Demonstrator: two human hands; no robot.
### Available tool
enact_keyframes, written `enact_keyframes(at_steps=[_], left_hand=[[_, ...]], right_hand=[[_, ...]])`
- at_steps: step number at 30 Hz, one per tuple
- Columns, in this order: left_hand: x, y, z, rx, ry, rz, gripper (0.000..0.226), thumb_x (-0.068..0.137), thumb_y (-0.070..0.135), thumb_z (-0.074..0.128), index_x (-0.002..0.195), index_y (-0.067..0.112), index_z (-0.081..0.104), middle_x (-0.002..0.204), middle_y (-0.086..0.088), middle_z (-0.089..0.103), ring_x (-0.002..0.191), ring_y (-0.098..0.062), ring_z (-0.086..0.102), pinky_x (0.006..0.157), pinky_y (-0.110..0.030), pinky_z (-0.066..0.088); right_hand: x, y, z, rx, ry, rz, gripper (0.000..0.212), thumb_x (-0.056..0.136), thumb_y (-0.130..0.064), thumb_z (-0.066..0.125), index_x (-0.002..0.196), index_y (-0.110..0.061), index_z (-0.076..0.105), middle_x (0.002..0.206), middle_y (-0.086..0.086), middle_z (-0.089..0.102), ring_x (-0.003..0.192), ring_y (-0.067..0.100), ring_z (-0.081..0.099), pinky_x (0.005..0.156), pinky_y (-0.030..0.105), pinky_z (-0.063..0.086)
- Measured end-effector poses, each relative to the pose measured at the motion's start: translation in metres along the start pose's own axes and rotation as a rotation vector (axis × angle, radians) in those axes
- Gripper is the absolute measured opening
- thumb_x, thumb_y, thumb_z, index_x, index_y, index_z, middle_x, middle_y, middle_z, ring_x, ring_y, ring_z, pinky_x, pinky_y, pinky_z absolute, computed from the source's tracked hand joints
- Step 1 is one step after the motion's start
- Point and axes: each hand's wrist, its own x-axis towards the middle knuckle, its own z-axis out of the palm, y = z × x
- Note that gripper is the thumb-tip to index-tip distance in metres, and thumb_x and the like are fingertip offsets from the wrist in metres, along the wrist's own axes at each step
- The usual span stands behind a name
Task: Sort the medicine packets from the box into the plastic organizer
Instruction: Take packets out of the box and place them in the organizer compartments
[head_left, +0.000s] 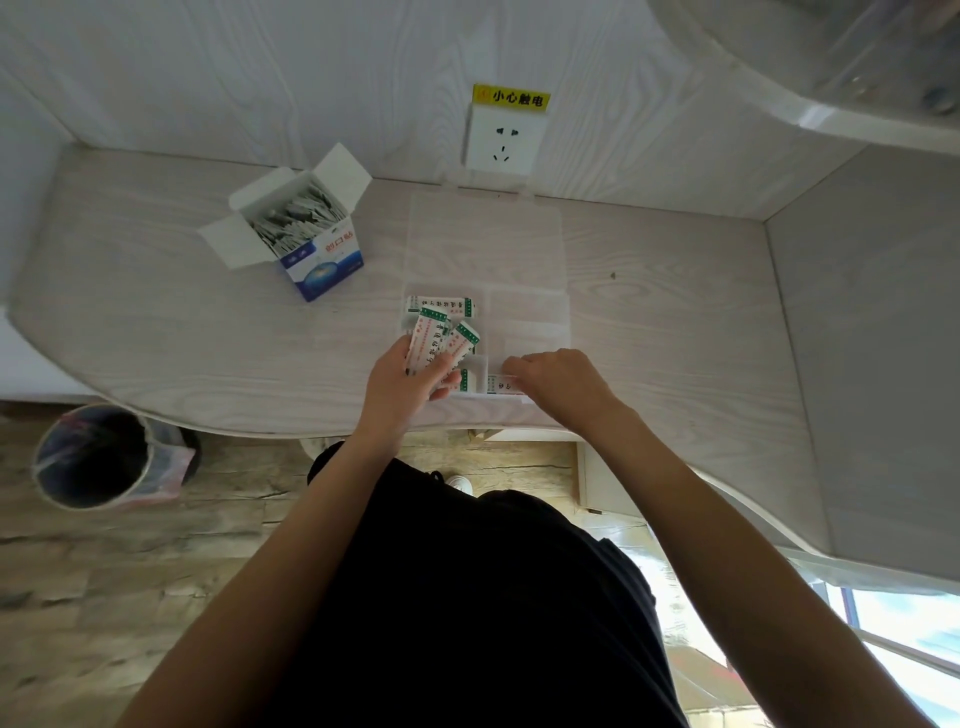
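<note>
A clear plastic organizer (535, 322) lies open in the middle of the table, its lid (485, 239) flat toward the wall. My left hand (402, 379) grips a small bunch of white-and-green medicine packets (434, 340) over the organizer's near-left compartment. One more packet (441, 305) lies in the far-left compartment. My right hand (561, 379) presses a packet (501, 385) into a near compartment, its fingers curled over it. The blue-and-white box (311, 239) stands open at the left, full of packets.
A wall socket (504, 140) with a yellow warning label sits behind the organizer. A lined waste bin (98, 457) stands on the floor under the table's left edge. A white shelf (831, 67) overhangs at the upper right.
</note>
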Motion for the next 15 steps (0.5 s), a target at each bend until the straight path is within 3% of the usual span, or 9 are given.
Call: enact_keyframes(at_steps=[2,4,5,7,9,12,15], left_hand=[[-0.001,0.0,0.0,0.002,-0.019,-0.002,0.017,0.088,0.015,0.062,0.103,0.012,0.056,0.087,-0.004,0.067,0.068,-0.007,0.066,0.061,-0.019,0.056],[-0.001,0.0,0.001,0.01,-0.039,-0.011,0.018,0.087,0.016,0.063,0.103,0.013,0.055,0.087,-0.002,0.067,0.072,-0.008,0.066,0.06,-0.017,0.054],[-0.001,0.0,0.002,0.015,-0.049,-0.021,0.018,0.087,0.017,0.064,0.102,0.015,0.055,0.088,-0.001,0.067,0.074,-0.009,0.067,0.06,-0.017,0.054],[-0.003,0.001,0.005,0.018,-0.086,-0.041,0.017,0.087,0.022,0.064,0.101,0.018,0.055,0.09,0.0,0.067,0.081,-0.014,0.067,0.063,-0.019,0.055],[-0.007,0.003,0.01,0.041,-0.156,-0.064,0.023,0.09,0.032,0.058,0.108,0.019,0.054,0.099,-0.002,0.066,0.088,-0.016,0.068,0.071,-0.024,0.056],[-0.013,0.005,0.018,-0.061,-0.229,-0.116,0.022,0.1,0.03,0.039,0.116,0.021,0.051,0.108,-0.005,0.065,0.092,-0.018,0.067,0.081,-0.032,0.055],[-0.014,0.006,0.021,-0.116,-0.229,-0.08,0.018,0.098,0.02,0.045,0.113,0.025,0.054,0.106,-0.001,0.067,0.094,-0.019,0.067,0.082,-0.032,0.055]], right_hand=[[0.0,-0.002,-0.004,0.116,0.065,-0.021,0.024,0.07,-0.013,0.079,0.09,-0.02,0.066,0.062,-0.005,0.064,0.046,0.016,0.057,0.044,0.019,0.031],[-0.001,-0.006,-0.012,0.349,0.054,0.12,0.016,0.092,-0.019,0.056,0.106,-0.017,0.063,0.084,0.0,0.071,0.069,0.021,0.066,0.06,0.028,0.048],[-0.003,-0.011,-0.019,0.569,0.105,0.232,0.018,0.096,-0.023,0.051,0.106,-0.016,0.064,0.085,0.001,0.072,0.071,0.019,0.067,0.066,0.032,0.052],[-0.006,-0.021,-0.034,0.992,0.244,0.43,0.022,0.093,-0.033,0.055,0.1,-0.016,0.066,0.074,-0.001,0.07,0.059,0.013,0.067,0.064,0.032,0.055],[-0.004,-0.028,-0.043,1.198,0.19,0.518,0.029,0.088,-0.045,0.058,0.1,-0.018,0.062,0.068,-0.001,0.067,0.05,0.01,0.062,0.058,0.028,0.053],[0.0,-0.034,-0.044,1.302,0.1,0.588,0.035,0.083,-0.048,0.063,0.101,-0.019,0.053,0.073,0.003,0.066,0.047,0.01,0.058,0.052,0.027,0.048],[-0.001,-0.03,-0.04,1.394,0.144,0.637,0.032,0.081,-0.038,0.069,0.099,-0.019,0.051,0.08,0.006,0.067,0.053,0.01,0.057,0.051,0.023,0.046]])
